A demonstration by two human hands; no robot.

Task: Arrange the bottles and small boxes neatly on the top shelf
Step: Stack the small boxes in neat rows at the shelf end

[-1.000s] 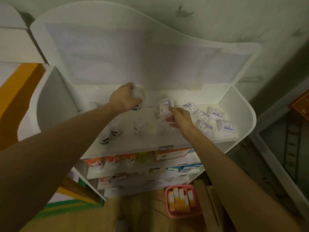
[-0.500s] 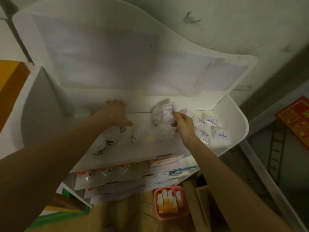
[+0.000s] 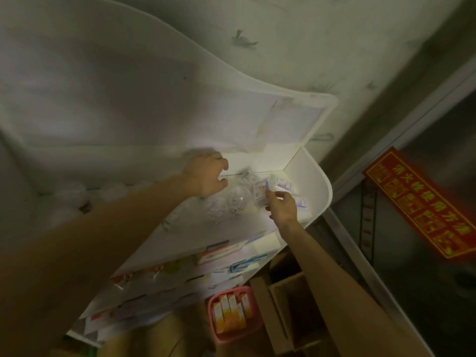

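Note:
The view is motion-blurred. On the white top shelf (image 3: 195, 235), clear round bottles (image 3: 238, 199) lie in the middle and small white-and-blue boxes (image 3: 283, 184) sit in the right corner. My left hand (image 3: 206, 176) reaches to the back of the shelf just left of the bottles, fingers curled; blur hides whether it holds anything. My right hand (image 3: 282, 208) hovers over the right side and pinches a small white box (image 3: 260, 190) at its fingertips, above the bottles and beside the other boxes.
Lower shelves (image 3: 221, 251) carry more boxes and packets. A pink basket (image 3: 257, 325) of orange-and-white boxes and open cardboard cartons (image 3: 291, 300) stand on the floor below. A red banner (image 3: 417, 202) hangs at right. Pale bottles (image 3: 69, 194) sit at far left.
The camera has swung left and tilted. My left hand moved right along the shelf back toward the bottles. My right hand still carries the small box, now closer to the right corner.

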